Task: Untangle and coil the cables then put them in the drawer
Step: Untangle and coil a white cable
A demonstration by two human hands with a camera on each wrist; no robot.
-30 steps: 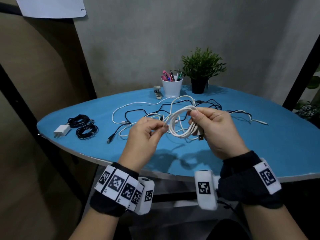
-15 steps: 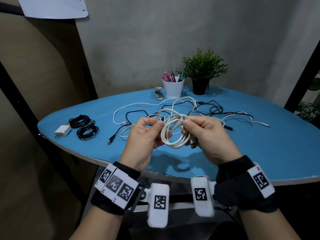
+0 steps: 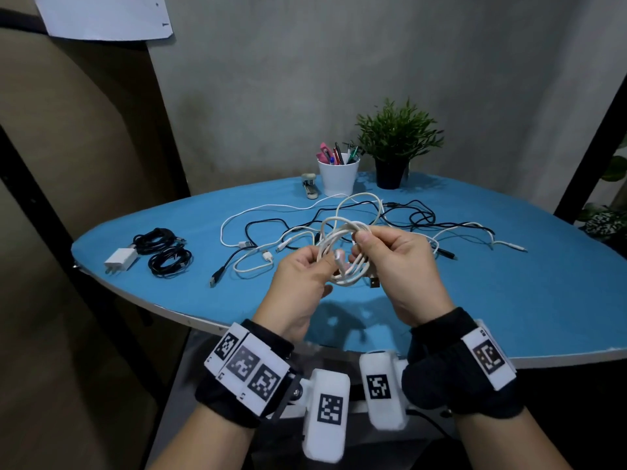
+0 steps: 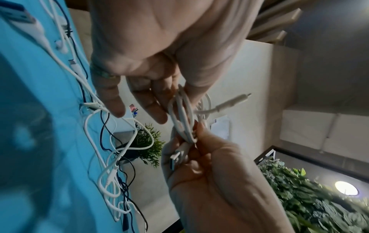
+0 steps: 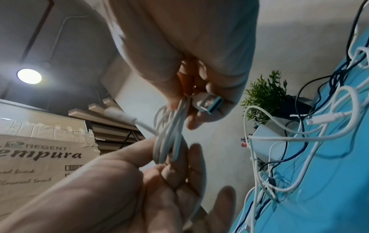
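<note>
A white cable (image 3: 351,266) wound into a small coil hangs above the blue table (image 3: 509,300) near its front edge. My left hand (image 3: 324,262) pinches the coil's left side between thumb and forefinger (image 4: 196,88), the other fingers loose. My right hand (image 3: 360,244) grips the right side with its USB plug (image 5: 210,104) against the fingers. The small end plug (image 4: 232,102) sticks out between the hands. A tangle of white and black cables (image 3: 400,215) lies loose on the table behind. No drawer is in view.
Two coiled black cables (image 3: 166,252) and a white charger (image 3: 120,261) lie at the table's left. A white pen cup (image 3: 338,178), a stapler (image 3: 309,186) and a potted plant (image 3: 395,147) stand at the back.
My left hand moved right to the coil and now pinches it. The loose tail was drawn in and its small plug now sticks out between the hands.
</note>
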